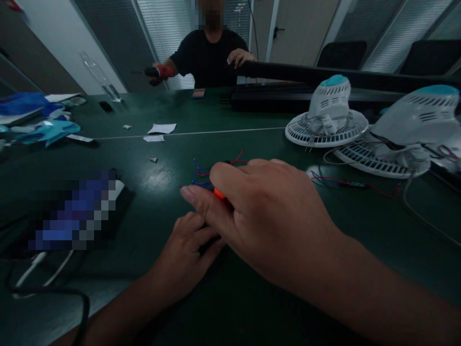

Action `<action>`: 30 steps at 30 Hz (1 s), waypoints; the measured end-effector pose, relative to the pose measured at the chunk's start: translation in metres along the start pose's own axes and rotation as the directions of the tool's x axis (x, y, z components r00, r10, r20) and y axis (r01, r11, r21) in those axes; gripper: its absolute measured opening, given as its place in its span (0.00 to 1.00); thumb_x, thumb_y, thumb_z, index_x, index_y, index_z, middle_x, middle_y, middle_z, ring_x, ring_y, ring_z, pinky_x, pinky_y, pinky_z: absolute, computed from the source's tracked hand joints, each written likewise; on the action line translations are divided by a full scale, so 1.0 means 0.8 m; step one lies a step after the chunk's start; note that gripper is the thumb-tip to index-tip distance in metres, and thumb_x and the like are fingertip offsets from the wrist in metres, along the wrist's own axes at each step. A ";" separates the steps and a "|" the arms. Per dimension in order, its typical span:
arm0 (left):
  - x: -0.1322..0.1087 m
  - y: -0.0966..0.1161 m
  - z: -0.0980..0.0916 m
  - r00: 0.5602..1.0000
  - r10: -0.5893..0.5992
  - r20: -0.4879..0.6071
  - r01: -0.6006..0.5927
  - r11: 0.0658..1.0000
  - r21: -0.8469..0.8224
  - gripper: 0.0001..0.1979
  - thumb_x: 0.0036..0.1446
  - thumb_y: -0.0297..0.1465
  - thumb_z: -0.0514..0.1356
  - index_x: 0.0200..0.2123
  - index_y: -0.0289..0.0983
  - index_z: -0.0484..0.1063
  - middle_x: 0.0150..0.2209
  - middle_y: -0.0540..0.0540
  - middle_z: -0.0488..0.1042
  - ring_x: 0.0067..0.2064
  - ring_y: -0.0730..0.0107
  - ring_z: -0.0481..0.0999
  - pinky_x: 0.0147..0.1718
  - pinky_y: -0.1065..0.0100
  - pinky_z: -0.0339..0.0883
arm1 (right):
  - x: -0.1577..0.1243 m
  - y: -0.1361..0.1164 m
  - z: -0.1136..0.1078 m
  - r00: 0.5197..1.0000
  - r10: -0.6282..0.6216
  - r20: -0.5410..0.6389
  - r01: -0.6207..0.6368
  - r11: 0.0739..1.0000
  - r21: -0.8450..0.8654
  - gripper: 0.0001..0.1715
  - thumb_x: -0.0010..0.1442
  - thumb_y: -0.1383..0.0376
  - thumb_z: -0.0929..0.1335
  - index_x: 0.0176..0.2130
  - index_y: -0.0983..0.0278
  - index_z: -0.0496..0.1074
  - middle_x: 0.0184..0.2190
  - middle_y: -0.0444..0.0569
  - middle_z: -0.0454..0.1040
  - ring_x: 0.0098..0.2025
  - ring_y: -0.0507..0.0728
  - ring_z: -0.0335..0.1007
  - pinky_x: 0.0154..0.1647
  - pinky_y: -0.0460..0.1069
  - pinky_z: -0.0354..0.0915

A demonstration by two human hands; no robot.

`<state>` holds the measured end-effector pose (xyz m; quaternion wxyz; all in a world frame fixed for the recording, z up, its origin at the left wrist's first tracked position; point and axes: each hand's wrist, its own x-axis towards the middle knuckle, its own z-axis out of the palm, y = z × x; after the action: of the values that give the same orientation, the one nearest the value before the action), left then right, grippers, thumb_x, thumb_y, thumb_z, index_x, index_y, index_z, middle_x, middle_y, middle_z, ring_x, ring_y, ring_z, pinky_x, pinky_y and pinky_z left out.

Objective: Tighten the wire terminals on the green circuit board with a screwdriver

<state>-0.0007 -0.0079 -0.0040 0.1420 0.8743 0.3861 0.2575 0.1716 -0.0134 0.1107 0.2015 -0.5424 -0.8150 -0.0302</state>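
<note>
My right hand (277, 206) is wrapped round an orange-and-black tool (218, 193). Only a bit of its orange part shows under the curled fingers, so its kind is hidden. Close below it, my left hand (190, 250) has its fingers bent inward, partly behind the right hand; whatever they pinch is out of sight. Thin red and blue wires (201, 173) stick out past the far side of both hands. On the tabletop to the right lies another red and blue wire lead (355, 183) with a small green piece on it.
White fan heads (329, 108) with round grilles and blue caps stand at the right. A blurred-out device (75, 211) with cables lies left. Paper scraps (162, 129), plastic wrapping (46, 130) and a clear bottle (99, 77) are farther off. Across the green table (154, 180), a person (212, 55) holds a red drill (163, 72) near long black bars (270, 98).
</note>
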 end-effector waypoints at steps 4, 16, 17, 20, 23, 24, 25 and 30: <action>0.001 0.002 -0.002 1.000 0.006 -0.016 -0.005 1.000 0.010 0.17 0.66 0.32 0.50 0.36 0.41 0.80 0.35 0.43 0.77 0.36 0.59 0.73 0.36 0.57 0.68 | 0.002 0.000 -0.002 0.999 -0.035 0.029 0.035 0.999 0.005 0.11 0.65 0.63 0.65 0.29 0.60 0.67 0.24 0.43 0.64 0.29 0.55 0.59 0.31 0.52 0.48; -0.002 0.001 -0.002 0.997 -0.070 0.017 0.070 0.998 0.003 0.14 0.63 0.31 0.53 0.33 0.42 0.79 0.38 0.46 0.79 0.39 0.58 0.74 0.37 0.56 0.70 | 0.000 -0.002 -0.012 0.995 -0.040 0.088 0.031 0.995 0.098 0.13 0.64 0.61 0.64 0.27 0.57 0.67 0.25 0.44 0.68 0.30 0.58 0.62 0.30 0.54 0.49; -0.002 0.001 -0.002 0.996 -0.079 0.029 0.079 0.997 0.003 0.13 0.63 0.31 0.53 0.36 0.42 0.79 0.41 0.45 0.79 0.42 0.56 0.75 0.40 0.55 0.70 | 0.000 -0.001 -0.011 0.997 -0.042 0.065 0.035 0.994 0.099 0.16 0.65 0.57 0.63 0.26 0.57 0.66 0.24 0.43 0.67 0.29 0.58 0.61 0.29 0.54 0.47; 0.000 0.003 -0.003 0.994 -0.090 0.058 0.089 0.996 0.018 0.15 0.64 0.31 0.52 0.43 0.42 0.79 0.49 0.43 0.79 0.49 0.53 0.74 0.47 0.51 0.70 | 0.002 0.002 -0.009 0.999 -0.026 0.024 0.024 0.997 0.071 0.30 0.66 0.42 0.59 0.23 0.58 0.63 0.20 0.43 0.63 0.26 0.57 0.57 0.28 0.53 0.44; 0.002 0.005 -0.004 0.997 -0.065 0.045 0.063 0.997 0.037 0.16 0.65 0.32 0.52 0.40 0.43 0.80 0.44 0.44 0.80 0.46 0.54 0.75 0.44 0.52 0.70 | 0.005 0.002 -0.007 0.999 -0.031 0.036 0.029 0.999 0.039 0.29 0.68 0.47 0.60 0.22 0.59 0.64 0.20 0.43 0.64 0.27 0.56 0.59 0.29 0.53 0.47; 0.002 0.005 -0.004 0.998 -0.060 0.034 0.059 0.998 0.036 0.16 0.65 0.32 0.52 0.39 0.44 0.81 0.41 0.44 0.80 0.43 0.55 0.75 0.42 0.54 0.71 | 0.005 0.001 -0.006 0.998 -0.039 0.048 0.038 0.999 0.024 0.25 0.69 0.52 0.61 0.23 0.58 0.66 0.22 0.43 0.66 0.28 0.56 0.60 0.31 0.53 0.50; 0.002 0.005 -0.004 0.998 -0.056 0.025 0.055 0.998 0.032 0.16 0.65 0.33 0.52 0.38 0.44 0.81 0.39 0.45 0.79 0.41 0.56 0.75 0.40 0.55 0.71 | 0.006 0.001 -0.006 0.997 -0.048 0.056 0.047 0.999 0.009 0.21 0.68 0.56 0.62 0.25 0.58 0.68 0.24 0.43 0.68 0.31 0.57 0.62 0.33 0.54 0.53; 0.001 0.004 -0.004 0.998 -0.062 0.031 0.061 0.998 0.019 0.15 0.65 0.31 0.52 0.40 0.46 0.81 0.40 0.46 0.79 0.40 0.58 0.74 0.40 0.57 0.70 | 0.005 -0.001 -0.009 0.993 -0.028 0.115 0.031 0.999 -0.020 0.09 0.64 0.65 0.66 0.32 0.59 0.73 0.31 0.47 0.74 0.36 0.59 0.66 0.39 0.55 0.61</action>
<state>-0.0002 -0.0093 0.0000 0.1479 0.8673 0.4128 0.2355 0.1714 -0.0119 0.1188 0.1480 -0.5332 -0.8329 -0.0108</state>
